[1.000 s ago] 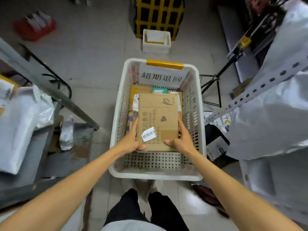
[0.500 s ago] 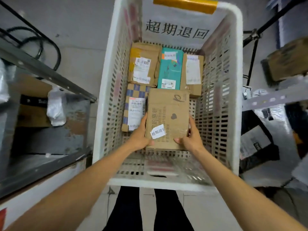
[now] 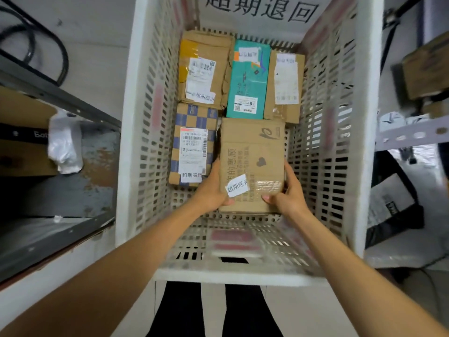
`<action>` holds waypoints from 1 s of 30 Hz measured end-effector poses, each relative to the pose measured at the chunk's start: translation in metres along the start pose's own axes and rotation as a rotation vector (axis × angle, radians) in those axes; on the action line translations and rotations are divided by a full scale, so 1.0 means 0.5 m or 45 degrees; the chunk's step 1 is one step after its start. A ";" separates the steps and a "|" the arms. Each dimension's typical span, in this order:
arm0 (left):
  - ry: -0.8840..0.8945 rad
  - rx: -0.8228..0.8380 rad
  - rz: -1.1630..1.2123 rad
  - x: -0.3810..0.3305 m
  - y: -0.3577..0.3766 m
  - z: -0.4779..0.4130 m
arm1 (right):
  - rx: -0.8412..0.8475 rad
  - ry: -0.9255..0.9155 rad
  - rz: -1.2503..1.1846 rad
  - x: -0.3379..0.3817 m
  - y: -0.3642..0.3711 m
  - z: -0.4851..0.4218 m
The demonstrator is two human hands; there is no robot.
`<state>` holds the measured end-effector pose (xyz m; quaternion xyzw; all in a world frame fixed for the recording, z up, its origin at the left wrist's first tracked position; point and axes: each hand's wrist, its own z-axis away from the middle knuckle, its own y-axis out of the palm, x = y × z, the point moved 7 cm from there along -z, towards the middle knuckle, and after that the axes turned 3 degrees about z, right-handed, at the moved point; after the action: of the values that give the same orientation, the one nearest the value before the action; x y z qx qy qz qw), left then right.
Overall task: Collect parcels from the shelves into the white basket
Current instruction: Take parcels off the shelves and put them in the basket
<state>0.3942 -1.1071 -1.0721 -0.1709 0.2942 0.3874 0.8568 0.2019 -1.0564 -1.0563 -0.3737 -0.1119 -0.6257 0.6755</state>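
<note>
Cardboard parcel [image 3: 252, 164] gripped by both hands, inside white basket [image 3: 131, 142]

Both forearms [image 3: 121, 276] are bare as far as the view shows. The left hand [image 3: 209, 190] and right hand [image 3: 289, 198] are bare too, with short, plain thumbnails [image 3: 266, 198]. Plain black trousers [image 3: 179, 310] cover both legs

White basket [image 3: 126, 166]: one. Parcels inside: five. Brown cardboard, three: yellow-taped box [image 3: 206, 52], narrow brown box [image 3: 285, 113], large brown box [image 3: 252, 147]. Teal box [image 3: 249, 79]: one. Blue-checked box [image 3: 194, 117]: one. Hands: two, left hand [image 3: 210, 188] and right hand [image 3: 290, 197]. White plastic bundle [image 3: 64, 144] on the shelf [image 3: 102, 181]: one.
</note>
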 end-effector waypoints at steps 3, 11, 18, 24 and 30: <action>0.027 -0.110 -0.107 -0.005 -0.029 -0.018 | -0.030 0.041 -0.036 -0.006 0.023 -0.026; 0.096 -0.200 -0.499 -0.011 -0.063 -0.046 | -0.131 0.053 0.013 -0.005 0.080 -0.095; 0.065 -0.179 -0.697 -0.029 -0.079 -0.052 | -0.082 0.054 0.198 -0.002 0.080 -0.089; 0.075 -0.114 -0.949 -0.106 -0.101 -0.005 | -0.132 0.058 0.666 0.060 0.053 -0.069; 0.170 -0.128 -1.205 -0.250 -0.139 0.086 | -0.102 -0.201 0.960 0.240 0.013 0.025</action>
<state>0.3976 -1.1995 -0.9552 -0.3516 0.2194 -0.0432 0.9091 0.2349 -1.1400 -0.9756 -0.4615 0.0062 -0.3066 0.8324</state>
